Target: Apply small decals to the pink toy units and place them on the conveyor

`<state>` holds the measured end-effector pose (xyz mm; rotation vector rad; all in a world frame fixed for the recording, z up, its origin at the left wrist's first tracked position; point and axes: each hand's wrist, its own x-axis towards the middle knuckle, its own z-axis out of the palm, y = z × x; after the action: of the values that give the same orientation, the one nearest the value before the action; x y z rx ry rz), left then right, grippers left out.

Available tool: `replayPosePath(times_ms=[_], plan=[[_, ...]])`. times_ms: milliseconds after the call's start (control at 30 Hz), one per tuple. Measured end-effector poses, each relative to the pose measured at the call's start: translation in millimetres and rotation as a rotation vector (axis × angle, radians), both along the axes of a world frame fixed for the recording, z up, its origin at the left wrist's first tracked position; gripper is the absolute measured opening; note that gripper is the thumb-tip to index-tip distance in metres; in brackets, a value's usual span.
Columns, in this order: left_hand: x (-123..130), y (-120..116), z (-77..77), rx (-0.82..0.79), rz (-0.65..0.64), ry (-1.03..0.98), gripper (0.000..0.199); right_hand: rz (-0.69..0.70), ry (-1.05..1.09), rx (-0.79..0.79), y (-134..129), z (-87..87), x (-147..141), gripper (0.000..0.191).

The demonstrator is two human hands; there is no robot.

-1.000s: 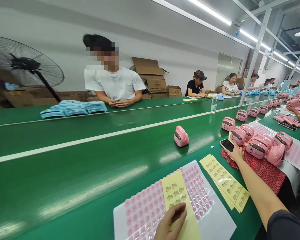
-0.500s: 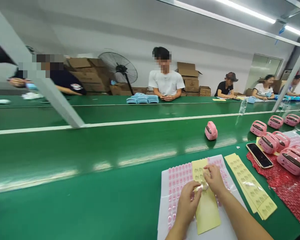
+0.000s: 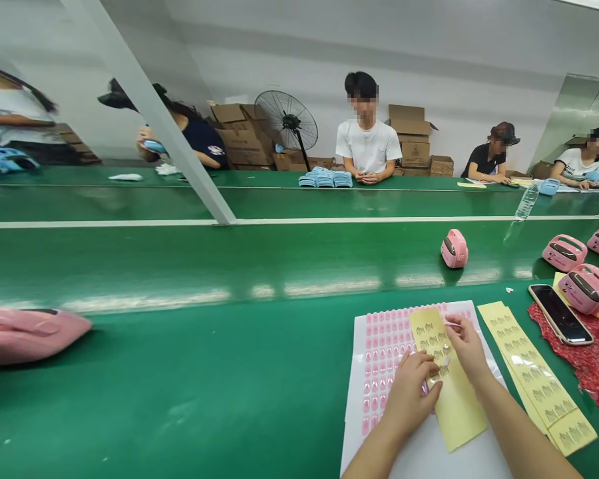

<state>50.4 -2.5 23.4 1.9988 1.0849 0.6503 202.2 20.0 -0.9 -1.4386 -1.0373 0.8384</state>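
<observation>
A yellow sticker strip point(image 3: 456, 406) with dark printed marks lies slantwise over a white sheet point(image 3: 429, 456) bearing rows of pink oval stickers point(image 3: 379, 364). On the strip's left edge rests my left hand point(image 3: 412, 392), thumb and fingers apart. My right hand point(image 3: 466, 346) is at the strip's upper right edge, fingertips pinched together; whatever is between them is too small to make out. A small pale piece point(image 3: 446, 361) shows on the strip between my hands. More yellow sticker strips point(image 3: 534, 379) lie to the right.
A phone point(image 3: 562, 314) lies on red bubble wrap point(image 3: 596, 376) beside several pink handled toy cases point(image 3: 586, 287). One pink case point(image 3: 454, 249) stands farther off, and a pink pointed object point(image 3: 30, 336) is at far left. Co-workers sit across the green table point(image 3: 204, 392).
The view has swung left, bringing the pink pointed object in. My hands, close together around a shiny small piece before, are now farther apart, with the right one at the strip's edge.
</observation>
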Motion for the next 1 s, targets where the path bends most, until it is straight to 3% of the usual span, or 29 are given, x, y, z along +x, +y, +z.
replayPosePath(times_ms=[133,267,367,467,567,667,767,900,1000], plan=[[-0.7,0.5,-5.1,-0.007,0.028,-0.049,0.022,0.05,0.008,-0.107,-3.8,9.1,6.0,0.033],[-1.6,0.2,-11.2,-0.071,0.099,-0.098,0.037,0.169,-0.063,-0.182,-9.9,15.6,6.2,0.038],[-1.7,1.3,-13.7,-0.088,0.138,-0.18,0.034,0.259,-0.051,-0.211,-12.4,18.1,3.3,0.042],[-2.0,3.9,-11.4,-0.104,0.296,-0.386,0.034,0.305,0.096,-0.174,-13.4,23.2,-0.3,0.045],[-2.5,6.2,-3.2,-0.312,0.469,-0.659,0.052,0.372,0.279,-0.156,-14.9,30.4,-4.2,0.045],[-2.3,6.3,7.4,-0.64,0.46,-0.858,0.069,0.397,0.343,-0.157,-16.9,31.8,-9.1,0.048],[-1.3,5.0,13.1,-0.802,0.428,-0.947,0.074,0.327,0.332,-0.145,-17.5,25.4,-14.3,0.053],[-0.4,3.6,9.6,-0.739,0.413,-0.893,0.076,0.205,0.283,-0.072,-16.7,18.5,-17.8,0.058],[-0.3,2.6,5.6,-0.61,0.401,-0.855,0.082,0.247,0.275,-0.055,-17.3,19.6,-17.9,0.053]])
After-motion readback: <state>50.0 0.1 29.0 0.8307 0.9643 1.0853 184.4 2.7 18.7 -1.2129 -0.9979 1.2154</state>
